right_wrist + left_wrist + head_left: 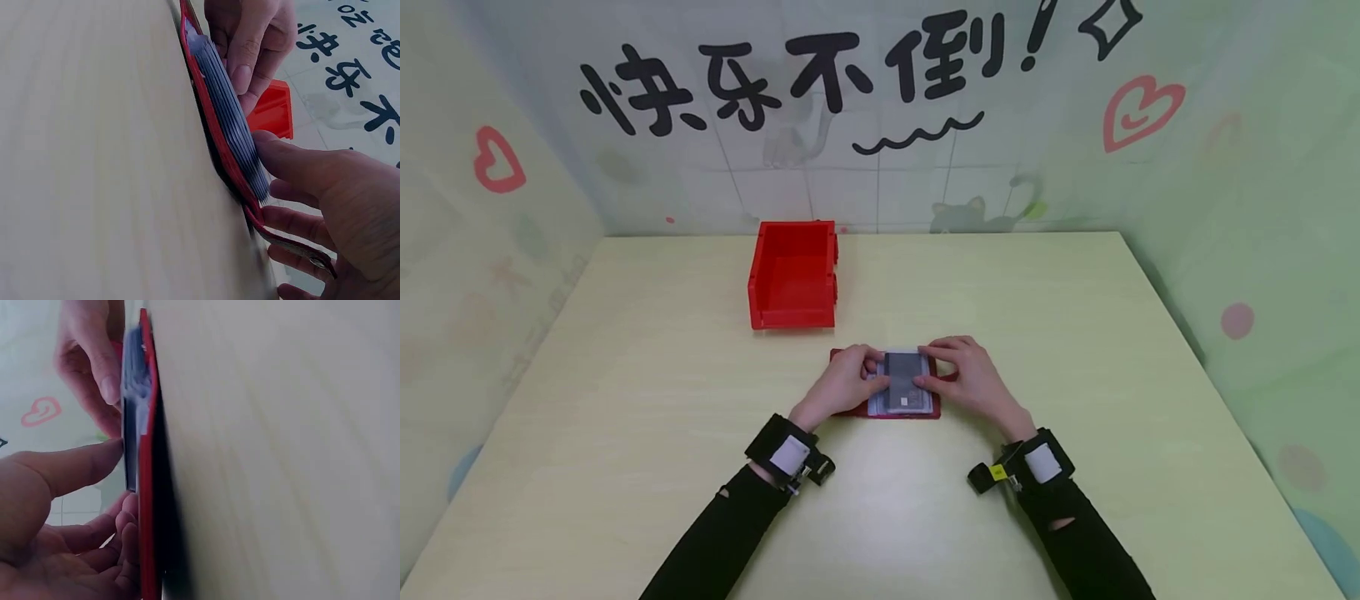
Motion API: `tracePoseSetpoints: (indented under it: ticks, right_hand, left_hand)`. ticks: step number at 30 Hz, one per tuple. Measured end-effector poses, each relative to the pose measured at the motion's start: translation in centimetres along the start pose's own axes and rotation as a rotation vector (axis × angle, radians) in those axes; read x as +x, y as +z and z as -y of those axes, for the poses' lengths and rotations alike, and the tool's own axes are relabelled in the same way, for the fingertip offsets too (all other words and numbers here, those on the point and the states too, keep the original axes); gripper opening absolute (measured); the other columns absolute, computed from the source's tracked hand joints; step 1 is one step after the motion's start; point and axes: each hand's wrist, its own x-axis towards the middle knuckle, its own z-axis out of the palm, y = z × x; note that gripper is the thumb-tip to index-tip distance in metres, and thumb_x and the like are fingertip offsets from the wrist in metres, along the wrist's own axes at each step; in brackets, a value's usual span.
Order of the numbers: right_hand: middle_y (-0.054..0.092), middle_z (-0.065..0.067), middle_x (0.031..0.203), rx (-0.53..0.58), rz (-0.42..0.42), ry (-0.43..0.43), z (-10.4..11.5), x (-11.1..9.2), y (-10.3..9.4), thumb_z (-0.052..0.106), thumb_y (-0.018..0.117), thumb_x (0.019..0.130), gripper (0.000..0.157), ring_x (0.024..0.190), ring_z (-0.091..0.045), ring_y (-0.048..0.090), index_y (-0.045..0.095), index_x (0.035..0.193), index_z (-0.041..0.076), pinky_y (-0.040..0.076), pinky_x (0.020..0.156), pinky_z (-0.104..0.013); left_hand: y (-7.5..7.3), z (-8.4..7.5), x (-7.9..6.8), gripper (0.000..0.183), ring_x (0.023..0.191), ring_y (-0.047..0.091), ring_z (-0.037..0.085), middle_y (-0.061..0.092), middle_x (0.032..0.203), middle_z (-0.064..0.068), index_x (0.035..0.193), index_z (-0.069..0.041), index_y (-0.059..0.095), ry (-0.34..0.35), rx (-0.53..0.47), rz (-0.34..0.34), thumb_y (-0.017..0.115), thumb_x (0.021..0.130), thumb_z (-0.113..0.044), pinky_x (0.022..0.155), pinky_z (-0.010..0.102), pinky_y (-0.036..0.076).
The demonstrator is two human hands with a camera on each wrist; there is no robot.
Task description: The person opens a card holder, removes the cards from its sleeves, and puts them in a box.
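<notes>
A red card holder (936, 407) lies opened out on the table, with a stack of clear card sleeves (226, 103) inside. On top of the stack is a dark grey card (904, 382). My left hand (842, 382) grips the left side of the stack, thumb on the dark card and the other fingers curled at its far left edge. From the right, my right hand (976, 377) pinches the stack's right edge, its thumb on top. A strap with a metal snap (317, 262) sticks out beside the right fingers in the right wrist view.
A red open-fronted plastic bin (793, 287) stands behind the card holder, to the left, near the table's back edge. The pale wooden table (647, 375) meets a printed backdrop (880, 187) at the back.
</notes>
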Motion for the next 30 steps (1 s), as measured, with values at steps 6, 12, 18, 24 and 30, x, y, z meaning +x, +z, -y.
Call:
tracePoseSetpoints:
  ticks: [6, 12, 18, 24, 30]
  right_hand:
    - [0.066, -0.016, 0.119, -0.030, 0.058, 0.034, 0.2, 0.6, -0.1, 0.034, 0.081, 0.084, 0.052, 0.115, -0.036, 0.053, 0.070, 0.127, 0.006, 0.045, 0.099, -0.054]
    - [0.065, -0.014, 0.113, -0.027, 0.048, 0.012, 0.2, 1.0, 0.1, 0.032, 0.083, 0.082, 0.051, 0.107, -0.032, 0.054, 0.072, 0.124, 0.006, 0.044, 0.095, -0.051]
    - [0.065, -0.012, 0.112, 0.006, 0.036, -0.010, 0.1, 1.1, 0.5, 0.031, 0.084, 0.081, 0.050, 0.105, -0.031, 0.054, 0.073, 0.123, 0.006, 0.041, 0.096, -0.053]
    - [0.064, -0.010, 0.111, 0.037, 0.034, -0.010, -0.3, 1.1, 0.9, 0.031, 0.084, 0.081, 0.050, 0.104, -0.029, 0.054, 0.072, 0.123, 0.006, 0.037, 0.099, -0.053]
    - [0.064, -0.010, 0.114, 0.063, 0.034, 0.006, -0.3, 1.0, 1.0, 0.031, 0.083, 0.083, 0.048, 0.107, -0.029, 0.054, 0.072, 0.124, 0.007, 0.034, 0.102, -0.055]
  left_hand:
    - [0.3, 0.7, 0.2, 0.032, 0.081, 0.050, 0.017, 0.061, 0.094, 0.009, 0.118, -0.001, 0.067, -0.005, -0.060, -0.011, 0.075, 0.089, -0.012, 0.071, 0.022, 0.041]
    - [0.3, 0.8, 0.2, 0.023, 0.078, 0.050, 0.016, 0.058, 0.086, 0.007, 0.109, -0.003, 0.068, -0.047, -0.082, -0.014, 0.075, 0.090, -0.015, 0.069, 0.024, 0.040]
    - [0.3, 0.8, -0.1, 0.020, 0.077, 0.051, 0.017, 0.057, 0.083, 0.007, 0.105, -0.004, 0.068, -0.076, -0.061, -0.035, 0.075, 0.090, -0.016, 0.068, 0.025, 0.040]
    - [0.3, 0.7, -0.3, 0.017, 0.073, 0.051, 0.016, 0.058, 0.077, 0.006, 0.101, -0.004, 0.069, -0.073, -0.072, -0.043, 0.074, 0.091, -0.018, 0.064, 0.024, 0.039]
    - [0.5, 0.7, -0.3, 0.015, 0.069, 0.050, 0.015, 0.053, 0.070, 0.003, 0.094, -0.007, 0.069, -0.062, -0.070, -0.046, 0.071, 0.094, -0.022, 0.061, 0.022, 0.035]
